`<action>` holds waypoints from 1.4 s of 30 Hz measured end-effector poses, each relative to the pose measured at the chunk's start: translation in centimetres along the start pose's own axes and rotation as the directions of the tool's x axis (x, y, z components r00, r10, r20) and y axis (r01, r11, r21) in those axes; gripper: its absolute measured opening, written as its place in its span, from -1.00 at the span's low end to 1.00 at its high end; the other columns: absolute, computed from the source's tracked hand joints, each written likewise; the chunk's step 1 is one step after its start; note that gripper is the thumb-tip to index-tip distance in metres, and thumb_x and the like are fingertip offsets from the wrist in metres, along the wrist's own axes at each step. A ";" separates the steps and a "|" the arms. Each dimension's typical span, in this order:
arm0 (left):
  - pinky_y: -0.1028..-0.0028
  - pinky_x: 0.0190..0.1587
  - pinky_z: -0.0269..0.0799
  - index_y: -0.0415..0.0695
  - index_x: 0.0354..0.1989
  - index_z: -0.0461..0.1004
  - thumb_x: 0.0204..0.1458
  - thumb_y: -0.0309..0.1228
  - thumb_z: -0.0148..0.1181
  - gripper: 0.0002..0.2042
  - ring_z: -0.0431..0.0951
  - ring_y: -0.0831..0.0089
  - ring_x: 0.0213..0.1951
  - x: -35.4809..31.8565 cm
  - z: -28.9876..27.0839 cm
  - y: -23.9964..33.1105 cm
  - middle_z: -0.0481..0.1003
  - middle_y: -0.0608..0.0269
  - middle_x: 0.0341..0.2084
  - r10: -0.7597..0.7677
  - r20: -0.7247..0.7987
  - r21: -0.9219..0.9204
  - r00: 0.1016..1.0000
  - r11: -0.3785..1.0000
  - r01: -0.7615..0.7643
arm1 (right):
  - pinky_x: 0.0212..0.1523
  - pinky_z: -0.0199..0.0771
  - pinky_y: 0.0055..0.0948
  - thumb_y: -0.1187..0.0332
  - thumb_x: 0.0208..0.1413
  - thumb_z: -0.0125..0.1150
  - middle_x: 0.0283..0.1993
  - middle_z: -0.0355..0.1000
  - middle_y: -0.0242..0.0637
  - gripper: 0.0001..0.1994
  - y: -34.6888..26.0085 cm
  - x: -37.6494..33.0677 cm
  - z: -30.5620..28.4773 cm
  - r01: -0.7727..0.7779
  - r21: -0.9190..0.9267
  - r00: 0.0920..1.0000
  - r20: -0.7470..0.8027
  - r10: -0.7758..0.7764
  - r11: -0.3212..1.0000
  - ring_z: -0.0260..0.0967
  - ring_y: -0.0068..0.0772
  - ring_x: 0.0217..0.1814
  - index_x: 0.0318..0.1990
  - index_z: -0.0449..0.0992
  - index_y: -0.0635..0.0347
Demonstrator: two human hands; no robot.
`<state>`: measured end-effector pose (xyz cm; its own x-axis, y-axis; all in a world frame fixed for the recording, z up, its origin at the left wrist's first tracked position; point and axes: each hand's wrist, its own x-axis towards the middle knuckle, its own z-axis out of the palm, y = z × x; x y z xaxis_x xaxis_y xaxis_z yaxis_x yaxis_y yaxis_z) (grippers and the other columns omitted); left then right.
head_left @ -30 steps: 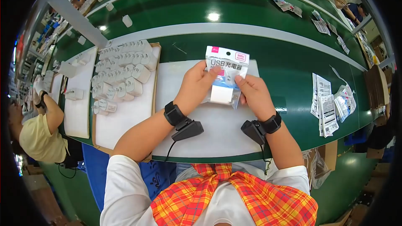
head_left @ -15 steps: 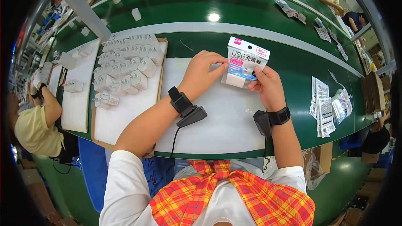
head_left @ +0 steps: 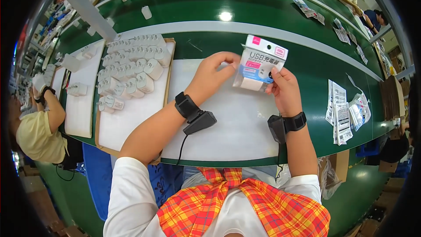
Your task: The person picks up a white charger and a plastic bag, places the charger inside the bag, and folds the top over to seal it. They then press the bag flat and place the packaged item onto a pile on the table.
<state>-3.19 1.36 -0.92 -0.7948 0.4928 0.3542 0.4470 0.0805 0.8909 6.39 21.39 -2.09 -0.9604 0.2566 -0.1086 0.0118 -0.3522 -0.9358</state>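
Note:
My right hand (head_left: 286, 91) pinches the lower right edge of a charger packet (head_left: 262, 61), a clear bag with a white, pink and blue printed card. A white block shape shows through the bag's bottom. The packet is tilted above a white work sheet (head_left: 215, 114). At the packet's left edge is my left hand (head_left: 215, 71), thumb and forefinger drawn together in a pinch. What lies between those fingertips, if anything, is too small to make out. Rows of white plug chargers (head_left: 131, 68) with prongs up stand on a white-lined board to the left.
Printed leaflets (head_left: 337, 114) and flat plastic bags (head_left: 359, 112) lie at the right. Beyond a pale rail (head_left: 197, 27), a green belt carries loose chargers (head_left: 146, 12) and packets (head_left: 308, 11). A metal post (head_left: 87, 6) rises at far left. Other people sit at both sides.
The packet has shifted slightly up and to the right with my right hand. My left hand stays nearly in place. Items on the green belt have slid a little to the right.

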 end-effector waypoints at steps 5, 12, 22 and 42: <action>0.37 -0.13 0.43 -0.18 -0.18 0.63 0.04 -0.44 0.21 -0.80 0.51 0.20 -0.17 0.0 0.0 -1.0 0.61 0.14 -0.27 -0.194 0.147 -0.171 0.970 0.961 0.218 | -0.34 0.48 -0.59 0.32 0.34 0.06 -0.25 0.52 -0.36 -0.76 -0.2 -0.2 0.1 -0.091 -0.155 0.995 0.011 0.094 0.984 0.44 -0.57 -0.43 -0.06 0.52 0.33; 0.29 0.05 0.22 0.00 -0.14 0.64 0.07 -0.44 0.18 -0.80 0.44 0.24 -0.05 -1.1 -0.9 -2.3 0.59 0.31 -0.24 0.025 0.482 0.353 0.876 0.909 -0.220 | 0.03 0.43 -0.30 0.51 0.16 0.08 -0.10 0.59 -0.21 -0.78 -1.2 0.0 -4.9 0.749 -0.644 0.636 0.765 -0.101 -0.158 0.50 -0.22 -0.10 -0.09 0.58 0.27; 0.23 0.12 0.08 0.08 -0.05 0.56 0.00 -0.50 0.20 -0.68 0.32 0.26 0.04 -2.3 0.3 -1.5 0.46 0.46 -0.06 -0.062 0.529 0.480 0.847 0.845 -0.238 | -0.13 0.47 -0.24 0.49 0.01 0.23 -0.26 0.52 -0.10 -0.82 0.3 -3.7 4.2 0.492 -0.858 0.871 0.486 -0.074 0.151 0.46 -0.03 -0.17 -0.21 0.62 0.22; 0.24 0.10 0.11 0.02 -0.11 0.56 -0.11 -0.32 0.34 -0.68 0.36 0.25 -0.02 -2.1 0.6 0.8 0.49 0.39 -0.14 0.003 0.529 0.435 0.849 0.858 -0.274 | -0.28 0.34 -0.45 0.46 0.19 0.13 -0.40 0.29 -0.35 -0.86 -8.6 -28.6 -22.3 -0.505 -0.862 0.819 -0.495 -0.289 0.046 0.26 -0.47 -0.35 -0.14 0.38 0.30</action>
<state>-0.92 0.97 -1.08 -0.4560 0.8767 0.1532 0.7798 0.3107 0.5434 39.91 37.16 1.61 -0.6522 0.7579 0.0156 0.7254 0.6300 -0.2775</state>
